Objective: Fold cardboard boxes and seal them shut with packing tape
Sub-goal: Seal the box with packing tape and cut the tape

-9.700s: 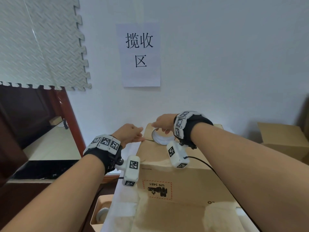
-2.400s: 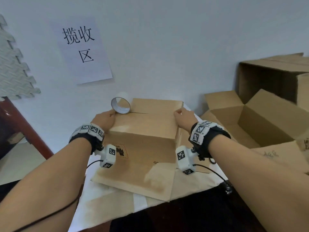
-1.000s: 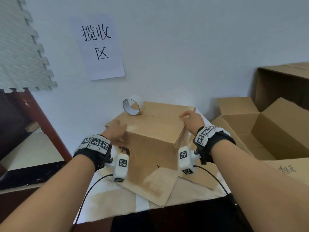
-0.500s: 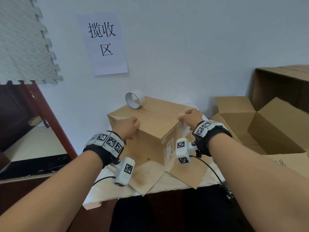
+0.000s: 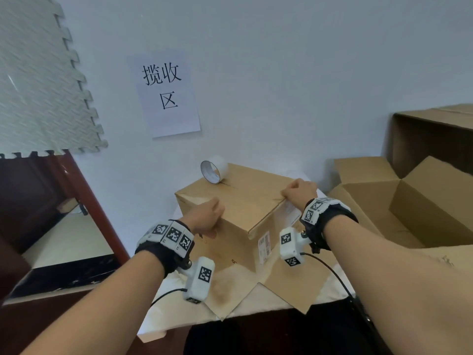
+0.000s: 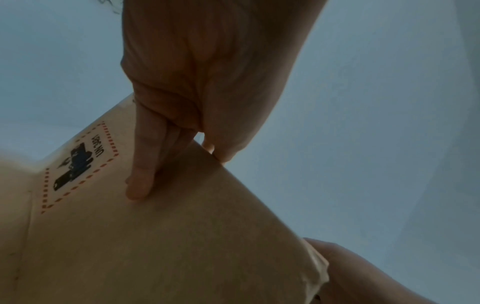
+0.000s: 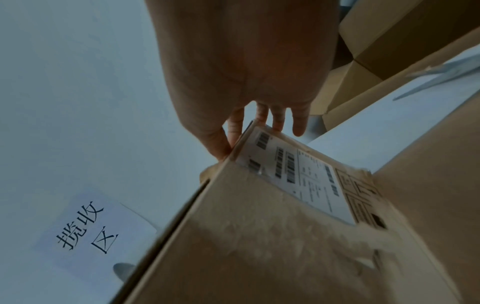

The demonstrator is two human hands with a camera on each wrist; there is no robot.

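A brown cardboard box (image 5: 243,206) stands on the table with one corner turned toward me and its lower flaps splayed out on the cloth. A roll of clear packing tape (image 5: 213,171) stands on edge on the box top, at the far side. My left hand (image 5: 206,217) pinches the near left top edge, fingers (image 6: 140,181) flat on the side wall beside a red-dashed mark, thumb on top. My right hand (image 5: 298,192) grips the right top edge (image 7: 259,123), above a white shipping label (image 7: 298,181).
Open empty cardboard boxes (image 5: 409,206) crowd the right side, one stacked higher at the back. A paper sign (image 5: 166,93) hangs on the wall behind. A white cloth covers the table (image 5: 174,321). A dark wooden frame (image 5: 89,201) and a foam mat (image 5: 38,85) are at left.
The box has turned on the table, so a corner and the labelled side now face me. Both hands have stayed on its top edges; the tape roll rode along on top.
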